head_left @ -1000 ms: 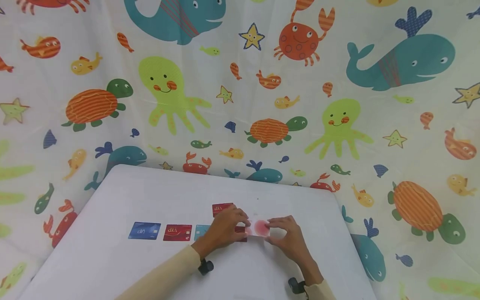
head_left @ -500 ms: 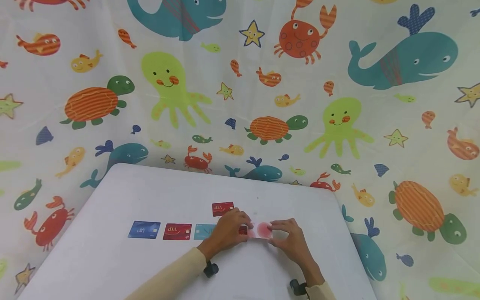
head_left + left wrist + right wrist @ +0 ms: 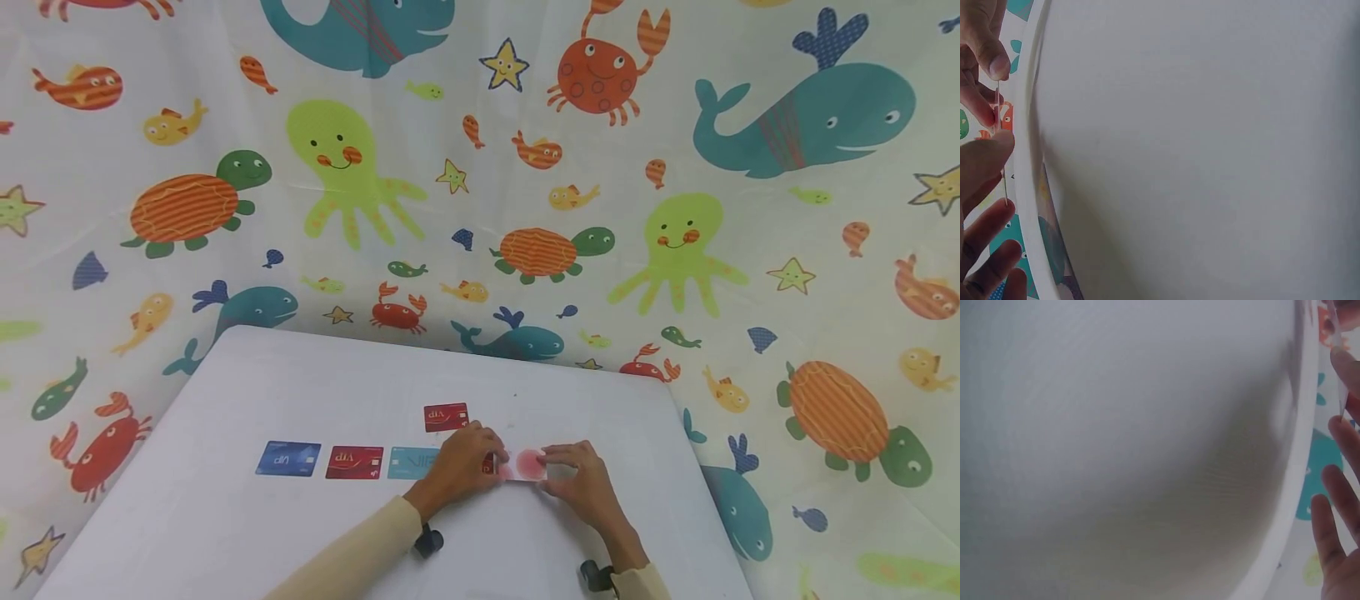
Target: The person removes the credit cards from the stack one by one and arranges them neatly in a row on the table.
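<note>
In the head view my left hand point(image 3: 461, 462) pinches a dark red card point(image 3: 488, 463) that shows only partly between its fingers. A pale card with a pink round print point(image 3: 530, 465) meets it at the left fingertips. My right hand point(image 3: 585, 483) pinches the pale card's right end between thumb and fingers. The left wrist view shows a thin card edge point(image 3: 1005, 184) running past my left thumb point(image 3: 1000, 140), with the right hand point(image 3: 988, 50) beyond. In the right wrist view the pale card point(image 3: 1342, 394) is seen edge-on in the right hand point(image 3: 1347, 450), above the table.
A blue card point(image 3: 288, 459), a red VIP card point(image 3: 354, 463) and a light blue card point(image 3: 408, 463) lie in a row on the white table point(image 3: 337, 375). Another red card point(image 3: 446, 417) lies behind the left hand. A sea-animal curtain point(image 3: 420, 167) hangs behind.
Both hands have shifted slightly rightward and nearer with the cards between them. More of the light blue card shows beside the left hand. The cards on the table stay put.
</note>
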Demonstrator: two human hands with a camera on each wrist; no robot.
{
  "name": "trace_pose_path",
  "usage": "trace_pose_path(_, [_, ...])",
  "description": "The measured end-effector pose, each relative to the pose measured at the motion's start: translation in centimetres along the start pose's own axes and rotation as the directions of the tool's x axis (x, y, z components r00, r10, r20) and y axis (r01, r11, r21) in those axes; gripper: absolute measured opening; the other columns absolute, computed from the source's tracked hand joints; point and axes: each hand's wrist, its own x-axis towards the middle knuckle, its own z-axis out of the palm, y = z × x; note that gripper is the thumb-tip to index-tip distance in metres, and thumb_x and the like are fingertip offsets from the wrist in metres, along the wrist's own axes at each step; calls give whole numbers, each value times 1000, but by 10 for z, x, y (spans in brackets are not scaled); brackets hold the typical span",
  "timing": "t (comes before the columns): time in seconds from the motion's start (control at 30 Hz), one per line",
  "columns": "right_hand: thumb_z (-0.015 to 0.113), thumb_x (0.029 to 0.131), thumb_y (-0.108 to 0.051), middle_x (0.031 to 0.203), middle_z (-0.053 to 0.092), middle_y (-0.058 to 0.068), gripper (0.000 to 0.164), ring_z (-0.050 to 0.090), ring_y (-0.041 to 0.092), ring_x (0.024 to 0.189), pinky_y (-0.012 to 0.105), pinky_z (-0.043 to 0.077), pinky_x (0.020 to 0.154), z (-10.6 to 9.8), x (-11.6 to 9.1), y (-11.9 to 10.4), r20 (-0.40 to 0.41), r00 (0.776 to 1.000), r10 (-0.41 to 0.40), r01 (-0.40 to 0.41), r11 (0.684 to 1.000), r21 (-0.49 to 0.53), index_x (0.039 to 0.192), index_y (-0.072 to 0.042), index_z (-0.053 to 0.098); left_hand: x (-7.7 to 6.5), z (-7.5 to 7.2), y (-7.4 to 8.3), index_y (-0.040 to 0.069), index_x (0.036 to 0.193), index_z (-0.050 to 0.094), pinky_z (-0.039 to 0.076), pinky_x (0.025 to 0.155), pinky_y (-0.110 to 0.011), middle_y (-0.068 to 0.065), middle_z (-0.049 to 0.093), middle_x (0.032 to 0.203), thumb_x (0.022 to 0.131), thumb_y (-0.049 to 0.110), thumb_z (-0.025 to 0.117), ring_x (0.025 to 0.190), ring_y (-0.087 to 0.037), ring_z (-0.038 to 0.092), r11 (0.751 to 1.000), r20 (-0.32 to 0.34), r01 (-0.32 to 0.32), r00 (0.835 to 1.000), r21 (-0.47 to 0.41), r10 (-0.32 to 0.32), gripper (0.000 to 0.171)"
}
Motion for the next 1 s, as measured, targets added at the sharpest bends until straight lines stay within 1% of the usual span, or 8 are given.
trace_pose_path(0.13, [97, 77, -21, 117, 77, -18, 37, 61, 9, 110, 45, 59, 103, 3, 0, 4, 0, 1000, 7, -7, 999, -35, 110, -34, 85, 1, 5, -1, 27, 108, 85, 59, 87, -25, 10, 80, 109, 83, 34, 91, 101, -9, 67, 1000, 26, 20, 999, -11, -20, 27])
trace_pose_path(0.23, [97, 77, -21, 117, 77, -18, 37, 60, 8, 110, 45, 59, 103, 4, 0, 6, 7, 1000, 16, -15, 999, -41, 110, -34, 85, 2, 8, -1, 27, 109, 85, 58, 83, -22, 10, 80, 109, 83, 33, 92, 99, -9, 66, 999, 34, 31, 999, -17, -30, 28])
trace_pose_path(0.43, [97, 78, -23, 119, 77, -18, 37, 61, 9, 110, 44, 59, 103, 4, -1, 8, 12, 1000, 28, -27, 998, -49, 111, -33, 84, 3, 7, 2, 26, 111, 85, 56, 82, -20, 10, 80, 111, 84, 32, 91, 100, -9, 65, 999, 54, 45, 998, -15, -44, 28])
trace_pose_path(0.7, [96, 79, -23, 119, 78, -13, 35, 60, 12, 108, 45, 60, 101, 6, 1, 7, 17, 999, 41, -40, 996, -77, 112, -30, 85, 5, 9, 2, 25, 109, 85, 55, 82, -20, 9, 81, 110, 83, 32, 92, 97, -9, 65, 1000, 50, 20, 999, 21, -21, 28])
trace_pose_path(1.0, [96, 79, -21, 118, 79, -11, 36, 60, 12, 106, 42, 60, 97, 8, 2, 5, 19, 997, 69, -67, 993, -102, 112, -28, 85, 7, 9, 3, 26, 109, 85, 55, 81, -21, 9, 81, 111, 83, 34, 92, 97, -9, 64, 998, 56, 11, 998, 59, -14, 28])
